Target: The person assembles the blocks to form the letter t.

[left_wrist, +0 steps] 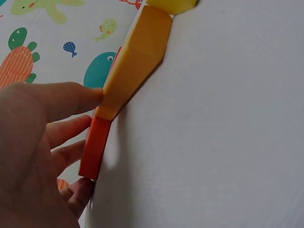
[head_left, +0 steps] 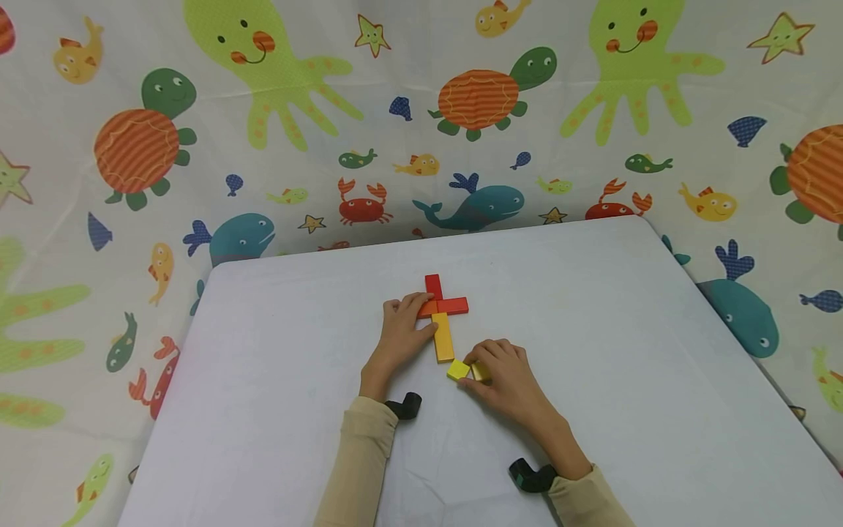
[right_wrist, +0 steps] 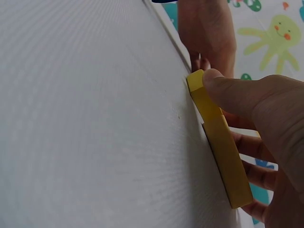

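Red and orange blocks form a cross on the table in the head view: a red block at the top, another red block to the right, an orange-red block to the left. Below them runs a long yellow-orange block. My left hand rests at the left side, its thumb touching the long block and its fingers beside the orange-red block. My right hand pinches a small yellow block near the long block's lower end. Another yellow block lies beneath its fingers.
A white-covered table spreads around the blocks. Behind it hangs a cloth printed with sea animals. Each wrist wears a black camera, one at the left wrist and one at the right.
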Demonstrator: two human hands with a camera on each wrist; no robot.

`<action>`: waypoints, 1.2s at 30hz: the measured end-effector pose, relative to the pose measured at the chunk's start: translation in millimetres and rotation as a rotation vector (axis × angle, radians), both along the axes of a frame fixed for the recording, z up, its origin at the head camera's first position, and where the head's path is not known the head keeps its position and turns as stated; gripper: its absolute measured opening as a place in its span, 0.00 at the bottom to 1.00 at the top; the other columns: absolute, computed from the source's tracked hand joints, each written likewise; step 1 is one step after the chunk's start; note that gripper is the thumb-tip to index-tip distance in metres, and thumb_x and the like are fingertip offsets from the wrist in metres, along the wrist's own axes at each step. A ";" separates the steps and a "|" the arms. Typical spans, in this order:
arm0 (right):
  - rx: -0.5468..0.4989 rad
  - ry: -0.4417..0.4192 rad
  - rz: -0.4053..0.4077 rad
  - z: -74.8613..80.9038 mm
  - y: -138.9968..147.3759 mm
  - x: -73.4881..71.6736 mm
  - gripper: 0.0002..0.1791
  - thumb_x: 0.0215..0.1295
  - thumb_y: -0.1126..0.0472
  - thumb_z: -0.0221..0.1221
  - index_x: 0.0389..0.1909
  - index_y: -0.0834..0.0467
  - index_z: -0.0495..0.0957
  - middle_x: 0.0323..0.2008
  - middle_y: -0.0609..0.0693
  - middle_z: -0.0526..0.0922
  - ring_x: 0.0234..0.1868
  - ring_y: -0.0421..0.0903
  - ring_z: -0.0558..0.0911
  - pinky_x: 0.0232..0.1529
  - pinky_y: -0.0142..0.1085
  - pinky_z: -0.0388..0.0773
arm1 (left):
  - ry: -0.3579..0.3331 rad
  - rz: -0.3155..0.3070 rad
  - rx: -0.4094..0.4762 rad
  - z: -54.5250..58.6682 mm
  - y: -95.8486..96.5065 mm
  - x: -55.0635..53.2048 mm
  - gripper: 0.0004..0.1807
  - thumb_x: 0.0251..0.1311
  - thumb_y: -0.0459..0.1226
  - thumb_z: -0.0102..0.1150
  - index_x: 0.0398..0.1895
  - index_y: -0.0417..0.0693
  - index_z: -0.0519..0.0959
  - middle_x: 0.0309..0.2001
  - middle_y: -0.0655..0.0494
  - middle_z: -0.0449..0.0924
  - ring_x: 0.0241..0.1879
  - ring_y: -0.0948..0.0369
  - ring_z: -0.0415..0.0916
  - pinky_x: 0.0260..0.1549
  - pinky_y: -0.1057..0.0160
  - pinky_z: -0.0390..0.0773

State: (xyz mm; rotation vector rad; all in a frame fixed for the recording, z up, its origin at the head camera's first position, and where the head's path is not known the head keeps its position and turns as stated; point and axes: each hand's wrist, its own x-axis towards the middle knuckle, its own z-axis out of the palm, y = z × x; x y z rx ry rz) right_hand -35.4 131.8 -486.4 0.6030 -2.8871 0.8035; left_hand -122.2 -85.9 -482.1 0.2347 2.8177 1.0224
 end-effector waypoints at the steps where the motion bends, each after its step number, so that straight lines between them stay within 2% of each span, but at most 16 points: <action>1: 0.002 -0.001 0.000 -0.2 -0.2 -0.1 0.18 0.57 0.48 0.77 0.43 0.49 0.82 0.48 0.47 0.85 0.55 0.52 0.78 0.56 0.55 0.71 | -0.001 0.002 0.000 0.0 0.0 0.1 0.34 0.68 0.44 0.63 0.77 0.55 0.69 0.76 0.50 0.67 0.73 0.42 0.54 0.69 0.40 0.68; 36: 0.000 -0.033 -0.017 0.6 -1.7 0.1 0.18 0.57 0.48 0.77 0.42 0.49 0.82 0.48 0.47 0.84 0.54 0.51 0.77 0.57 0.55 0.70 | 0.022 -0.008 -0.004 -3.5 -0.5 -0.9 0.33 0.68 0.44 0.63 0.76 0.55 0.70 0.76 0.50 0.67 0.74 0.42 0.53 0.71 0.39 0.64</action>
